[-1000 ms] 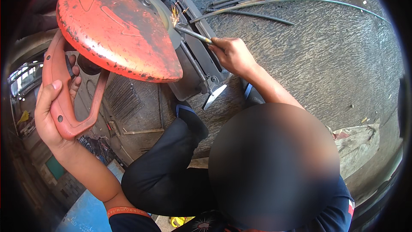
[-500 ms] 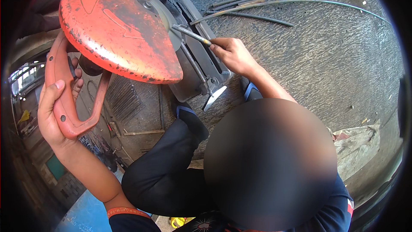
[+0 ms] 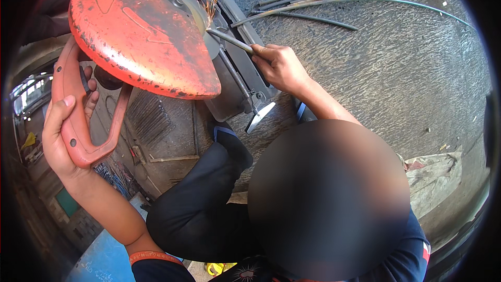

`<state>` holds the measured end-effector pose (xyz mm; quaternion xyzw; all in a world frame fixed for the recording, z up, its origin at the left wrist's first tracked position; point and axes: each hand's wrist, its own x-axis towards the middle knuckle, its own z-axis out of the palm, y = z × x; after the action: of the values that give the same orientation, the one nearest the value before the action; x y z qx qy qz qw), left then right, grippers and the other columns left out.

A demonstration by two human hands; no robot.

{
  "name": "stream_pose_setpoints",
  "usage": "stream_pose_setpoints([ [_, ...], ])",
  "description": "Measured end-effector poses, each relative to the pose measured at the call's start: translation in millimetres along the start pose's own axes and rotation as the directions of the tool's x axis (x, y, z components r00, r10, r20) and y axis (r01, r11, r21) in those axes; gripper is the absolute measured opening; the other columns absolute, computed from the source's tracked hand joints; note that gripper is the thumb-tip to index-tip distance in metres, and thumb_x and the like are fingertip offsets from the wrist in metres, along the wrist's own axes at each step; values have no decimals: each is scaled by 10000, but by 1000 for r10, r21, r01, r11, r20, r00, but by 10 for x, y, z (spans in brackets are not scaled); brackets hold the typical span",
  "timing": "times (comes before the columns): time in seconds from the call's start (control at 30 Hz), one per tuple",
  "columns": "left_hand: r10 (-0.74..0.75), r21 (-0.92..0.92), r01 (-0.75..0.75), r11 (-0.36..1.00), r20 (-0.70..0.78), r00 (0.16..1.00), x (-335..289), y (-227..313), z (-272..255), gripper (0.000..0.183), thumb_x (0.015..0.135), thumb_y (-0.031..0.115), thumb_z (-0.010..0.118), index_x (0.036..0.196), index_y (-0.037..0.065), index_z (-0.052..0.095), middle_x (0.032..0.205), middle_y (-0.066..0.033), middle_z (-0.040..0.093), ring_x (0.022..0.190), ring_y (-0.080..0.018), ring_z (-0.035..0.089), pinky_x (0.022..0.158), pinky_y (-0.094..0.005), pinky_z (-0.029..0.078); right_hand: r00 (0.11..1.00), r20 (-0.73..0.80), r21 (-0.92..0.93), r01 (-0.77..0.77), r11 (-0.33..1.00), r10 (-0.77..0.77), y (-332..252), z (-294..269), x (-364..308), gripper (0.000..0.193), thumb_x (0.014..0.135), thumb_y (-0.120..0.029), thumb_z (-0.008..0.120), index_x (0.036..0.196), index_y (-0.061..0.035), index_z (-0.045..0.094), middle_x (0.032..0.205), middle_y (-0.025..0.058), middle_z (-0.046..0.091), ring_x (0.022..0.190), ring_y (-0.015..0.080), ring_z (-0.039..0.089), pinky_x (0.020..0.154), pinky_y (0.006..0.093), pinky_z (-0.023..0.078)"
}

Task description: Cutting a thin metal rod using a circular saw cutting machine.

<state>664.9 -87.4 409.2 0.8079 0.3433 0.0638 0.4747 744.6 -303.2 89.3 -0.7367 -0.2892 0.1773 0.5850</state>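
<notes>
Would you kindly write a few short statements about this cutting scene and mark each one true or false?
1. The left hand grips the orange handle of the chop saw. True.
2. The right hand rests flat on the floor. False: it holds a thin metal rod at the blade.
3. Sparks fly where the rod meets the blade. True.
4. The blade guard is blue. False: it is orange-red, chipped and rusty.
5. Long rods lie on the ground beyond the saw. True.
</notes>
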Motion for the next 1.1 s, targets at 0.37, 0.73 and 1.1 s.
stream_pose_setpoints([
  [0.37, -76, -119, 67, 991, -72, 995, 7, -20, -85, 524, 837, 132, 566, 1284, -106, 429, 1140, -204, 575, 950, -215, 593, 839, -303, 476, 996, -31, -52, -91, 995, 89, -33, -116, 33, 298, 877, -178, 614, 1148, -56, 634, 749, 166, 574, 601, 238, 566, 599, 381, 453],
  [0.73, -80, -91, 74, 993, -64, 995, -15, -8, -48, 593, 843, 205, 556, 1330, -90, 390, 1208, -193, 539, 998, -215, 558, 866, -317, 435, 912, 332, 267, -337, 903, 242, 84, -122, 110, 335, 968, -305, 500, 959, 13, 603, 652, -23, 452, 625, 83, 425, 562, 269, 375],
  [1.1, -102, -113, 93, 989, -77, 992, -20, 4, -33, 607, 843, 214, 549, 1345, -80, 377, 1245, -194, 525, 1025, -218, 553, 890, -323, 427, 829, 483, 316, -464, 827, 281, -5, -93, 142, 332, 984, -281, 466, 988, 13, 621, 601, -56, 401, 538, 50, 368, 483, 254, 329],
])
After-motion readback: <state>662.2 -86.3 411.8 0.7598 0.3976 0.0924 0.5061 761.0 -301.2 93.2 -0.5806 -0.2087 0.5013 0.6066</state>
